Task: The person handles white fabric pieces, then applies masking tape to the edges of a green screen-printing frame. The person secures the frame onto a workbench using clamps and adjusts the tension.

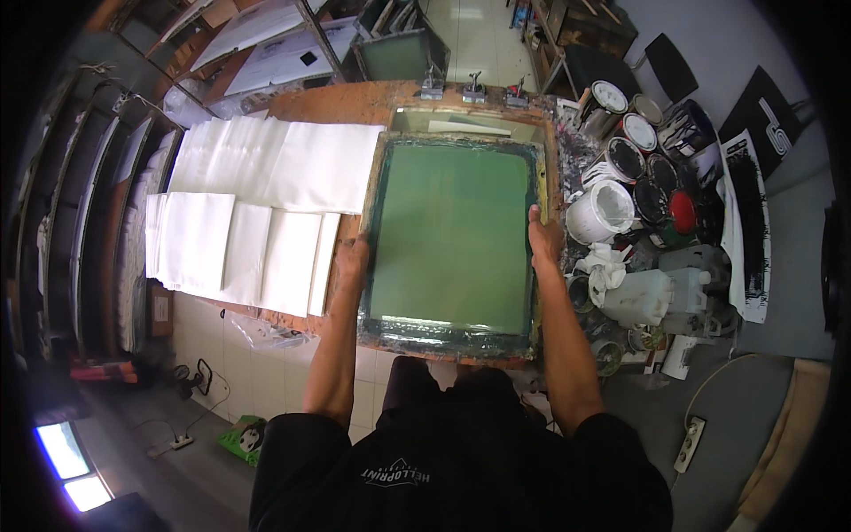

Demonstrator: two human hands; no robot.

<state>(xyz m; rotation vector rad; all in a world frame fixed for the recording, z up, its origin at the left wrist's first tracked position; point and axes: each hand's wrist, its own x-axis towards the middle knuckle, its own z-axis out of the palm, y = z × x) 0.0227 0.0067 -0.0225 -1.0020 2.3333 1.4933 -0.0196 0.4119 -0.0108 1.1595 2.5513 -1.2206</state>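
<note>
A screen printing frame (450,239) with green mesh and dark, stained edges is held over the wooden table (341,108). On its left side my left hand (352,257) is closed round the edge. My right hand (544,238) grips the opposite side, its thumb lying on top of the rim. Behind the far edge of the frame part of another pale framed panel (470,124) shows on the table. Metal hinge clamps (473,87) stand along the table's far edge. The undersides of the frame and most of my fingers are hidden.
Stacks of white sheets (292,168) cover the table's left part. On the right crowd several paint cans (612,160), a white bucket (600,213) and translucent jugs (636,297). Shelving (89,222) stands far left; more frames (394,55) lean behind the table.
</note>
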